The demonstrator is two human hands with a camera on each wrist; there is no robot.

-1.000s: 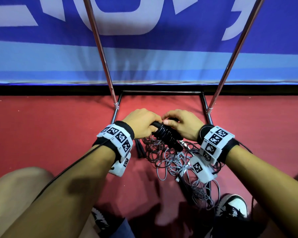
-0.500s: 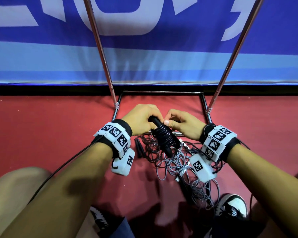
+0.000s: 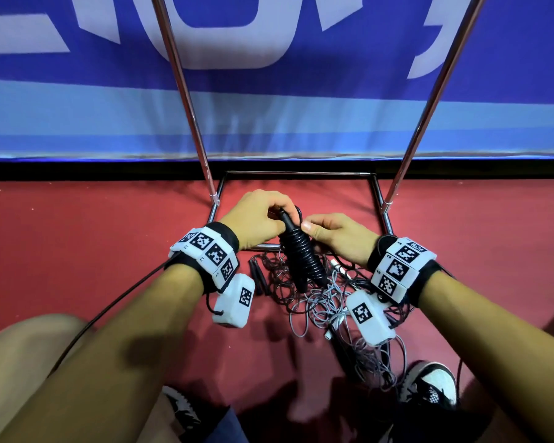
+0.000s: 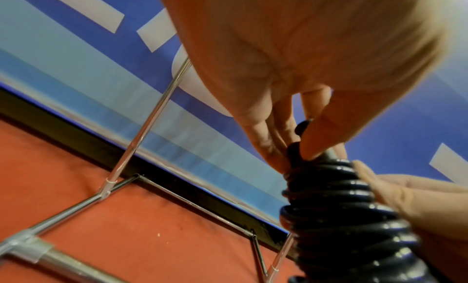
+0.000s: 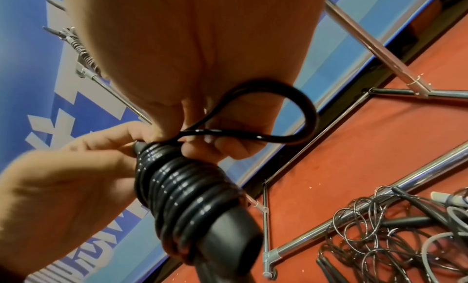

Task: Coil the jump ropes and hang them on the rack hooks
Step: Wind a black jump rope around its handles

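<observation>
Glossy black cord wraps tight around the jump rope handles (image 3: 301, 257), held above the red floor (image 3: 77, 238) by the chrome rack (image 3: 186, 81). Left hand (image 3: 253, 219) pinches the top; right hand (image 3: 339, 235) curls round. Only the right wrist view shows the loose loop (image 5: 301, 115) and the tangled ropes (image 5: 385, 233).

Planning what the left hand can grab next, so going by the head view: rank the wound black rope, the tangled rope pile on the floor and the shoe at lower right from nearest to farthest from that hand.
1. Wound black rope: pinched at its top by the left hand.
2. Tangled rope pile: on the floor, below both hands.
3. Shoe: lower right, past the pile.
</observation>
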